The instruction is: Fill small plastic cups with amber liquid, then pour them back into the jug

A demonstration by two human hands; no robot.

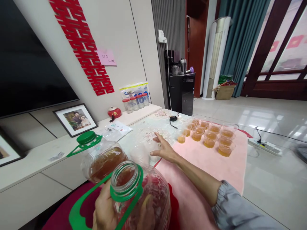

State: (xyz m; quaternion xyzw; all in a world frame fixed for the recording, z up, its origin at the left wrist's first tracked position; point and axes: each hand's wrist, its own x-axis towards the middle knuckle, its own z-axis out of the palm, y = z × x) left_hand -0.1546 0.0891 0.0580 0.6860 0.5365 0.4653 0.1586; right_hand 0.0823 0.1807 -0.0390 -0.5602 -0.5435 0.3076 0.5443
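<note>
My left hand (105,206) is closed around the neck and upper side of a clear plastic jug (158,195) with a green collar and carry handle. Its mouth is uncapped and faces up. Beside it stands a second jug (104,163), holding brown liquid and closed with a green cap (86,137). My right hand (165,150) reaches out over the table with fingers apart, holding nothing. Just left of its fingertips are clear plastic cups (140,155), hard to make out. Several cups of amber liquid (210,140) stand in rows on a pink cloth (192,156).
A black tape measure (173,118) lies at the table's far end. Along the left cabinet (28,169) are a framed photo (76,119), a red pot (114,112), a plastic packet (114,130) and red-lidded jars (134,103). A power strip (265,146) lies right of the table.
</note>
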